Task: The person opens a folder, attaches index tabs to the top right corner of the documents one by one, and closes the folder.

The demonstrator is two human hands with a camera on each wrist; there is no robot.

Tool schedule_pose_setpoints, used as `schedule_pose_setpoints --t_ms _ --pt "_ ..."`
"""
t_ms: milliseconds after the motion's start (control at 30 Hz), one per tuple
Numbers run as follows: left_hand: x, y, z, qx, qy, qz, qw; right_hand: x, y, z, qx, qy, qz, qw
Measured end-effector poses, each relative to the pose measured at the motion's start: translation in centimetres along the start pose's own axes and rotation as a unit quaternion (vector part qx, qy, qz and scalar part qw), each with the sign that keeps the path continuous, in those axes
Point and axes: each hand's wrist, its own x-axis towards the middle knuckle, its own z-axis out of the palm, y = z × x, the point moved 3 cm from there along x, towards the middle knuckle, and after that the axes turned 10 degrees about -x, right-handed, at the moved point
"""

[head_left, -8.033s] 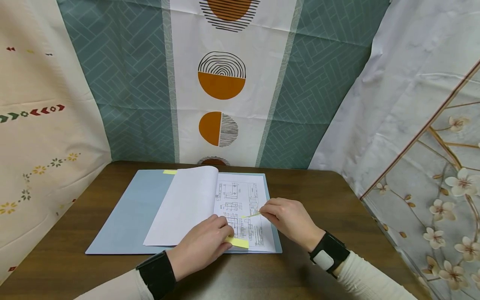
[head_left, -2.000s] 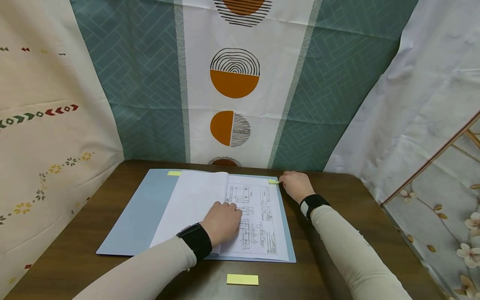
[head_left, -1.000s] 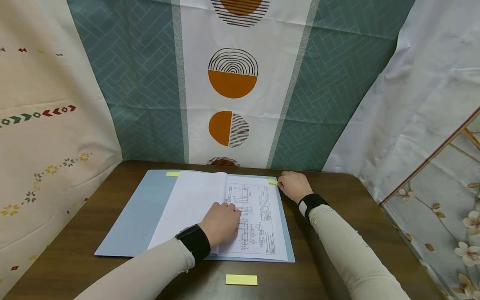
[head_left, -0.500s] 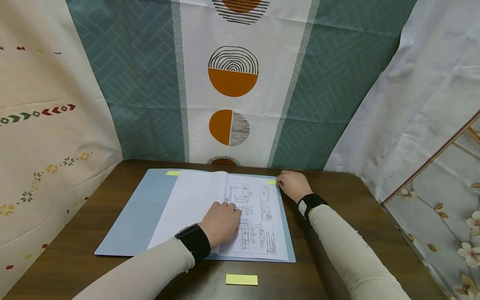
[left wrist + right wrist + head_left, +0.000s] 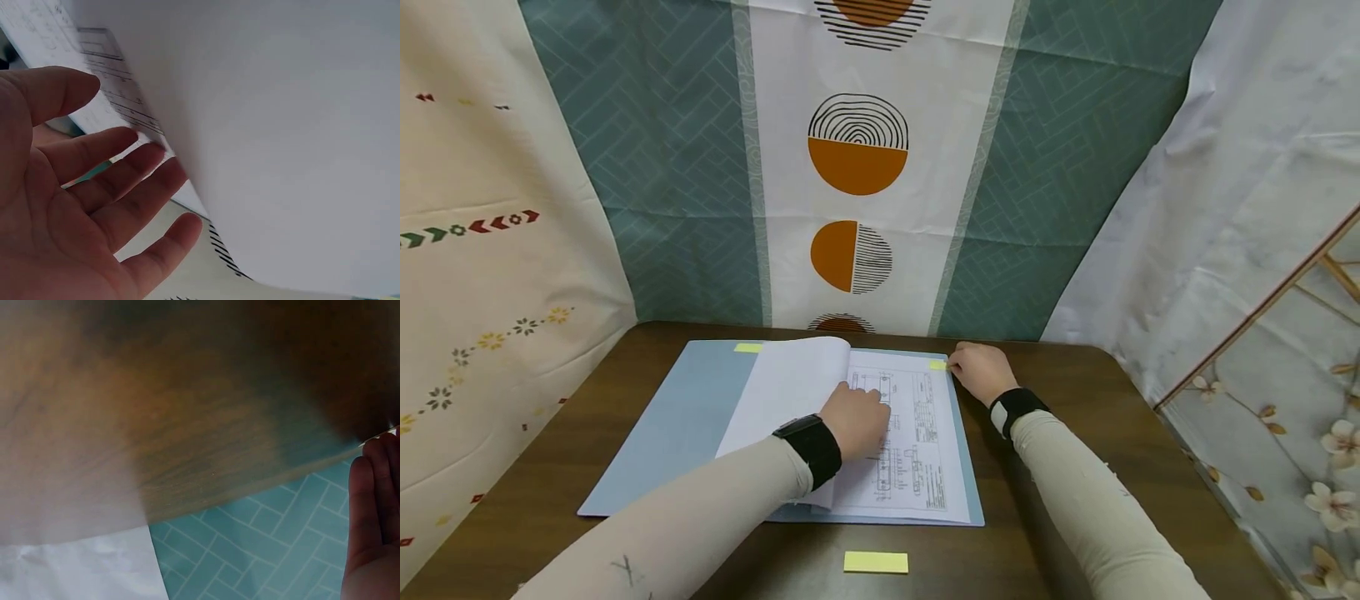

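An open light-blue folder [image 5: 655, 433] lies on the table, holding printed sheets with technical drawings [image 5: 917, 467]. My left hand [image 5: 856, 421] is over the right-hand sheet, beside a turned-back white page [image 5: 790, 375]. In the left wrist view, the fingers of the left hand [image 5: 119, 181] are spread and loosely bent, with some tips at the page's edge. At the sheet's top right corner, my right hand [image 5: 979, 371] pinches the end of a small yellow sticky note [image 5: 937, 365]. Its fingertips are mostly hidden in the head view and at the edge of the right wrist view.
A yellow sticky-note pad [image 5: 876, 562] lies on the wooden table [image 5: 1045, 575] in front of the folder. Another yellow note [image 5: 748, 347] shows at the folder's top left. Patterned cloths [image 5: 688, 167] hang behind and at both sides.
The pad left my left hand for the table front, and the right hand took a note to the sheet's top corner. Lately the note straightened, and the left hand shifted away from me.
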Motion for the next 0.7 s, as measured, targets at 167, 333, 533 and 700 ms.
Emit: schedule_pose_setpoints --t_ms 167,333,533,700 --pt "2.5 1.0 0.1 0.011 -0.012 0.001 0.9999 0.1 0.0 -0.3 -0.004 -0.009 -0.003 1.0" --pt "5.0 1.8 -0.2 0.017 -0.037 0.01 0.9991 0.1 0.0 -0.5 -0.002 -0.009 -0.007 1.0" --pt "7.5 2.4 0.2 -0.007 -0.055 0.001 0.9984 0.1 0.0 -0.6 0.013 -0.015 -0.003 1.0" --pt "9.1 2.4 1.6 -0.04 -0.062 -0.016 0.9971 0.1 0.1 -0.7 0.011 -0.017 -0.007 1.0"
